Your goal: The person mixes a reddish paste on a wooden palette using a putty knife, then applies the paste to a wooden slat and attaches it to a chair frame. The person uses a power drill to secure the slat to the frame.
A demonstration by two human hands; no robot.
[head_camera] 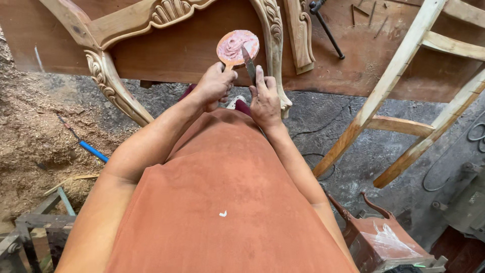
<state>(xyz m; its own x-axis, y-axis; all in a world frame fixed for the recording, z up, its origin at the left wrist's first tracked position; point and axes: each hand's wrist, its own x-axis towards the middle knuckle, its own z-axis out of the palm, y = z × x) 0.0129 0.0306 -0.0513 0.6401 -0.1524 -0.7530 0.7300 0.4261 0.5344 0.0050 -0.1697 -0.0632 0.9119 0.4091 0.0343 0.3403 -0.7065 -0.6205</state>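
Two hands work pink paste on a small round paddle above a carved wooden frame.

The left hand (214, 83) has its fingers wrapped tight around the handle of the round paddle (237, 46), whose face is smeared with pink paste (233, 44). The right hand (265, 98) pinches a putty knife (248, 63), its blade tip touching the paste. Behind them, the carved frame (151, 15) lies on the desk (202, 55). A bare chair frame (404, 91) stands to the right; sawdust (30, 126) covers the floor on the left.
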